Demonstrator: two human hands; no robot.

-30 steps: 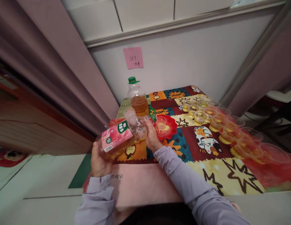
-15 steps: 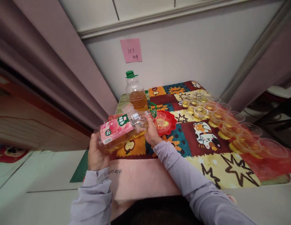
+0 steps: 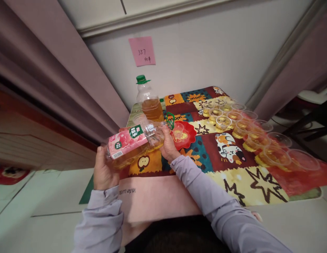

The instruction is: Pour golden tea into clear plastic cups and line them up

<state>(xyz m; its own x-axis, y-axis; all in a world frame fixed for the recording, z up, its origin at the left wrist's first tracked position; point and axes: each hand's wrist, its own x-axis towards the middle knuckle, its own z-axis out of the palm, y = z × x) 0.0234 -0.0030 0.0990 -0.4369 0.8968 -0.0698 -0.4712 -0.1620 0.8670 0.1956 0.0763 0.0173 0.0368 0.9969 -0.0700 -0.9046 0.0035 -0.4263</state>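
My left hand (image 3: 102, 172) grips the base of a pink-labelled plastic bottle (image 3: 129, 142) that lies nearly on its side, with amber liquid in it. My right hand (image 3: 168, 146) is closed round the bottle's neck end. The neck points toward a small clear cup (image 3: 178, 131) standing on a red flower-shaped plate (image 3: 188, 135). A green cap ring (image 3: 170, 120) hangs by the neck. Behind the tilted bottle stands a second bottle (image 3: 149, 102) with a green cap, about half full of amber liquid.
Several clear cups with amber liquid (image 3: 242, 124) stand in rows on the right of the colourful patterned tablecloth (image 3: 231, 154). A pink note (image 3: 141, 51) hangs on the wall. Curtains hang on both sides. A pink cloth (image 3: 152, 200) covers the near table edge.
The view has shifted a little up and left. Both hands keep hold of the tilted bottle, which has moved slightly left and lies a bit flatter.
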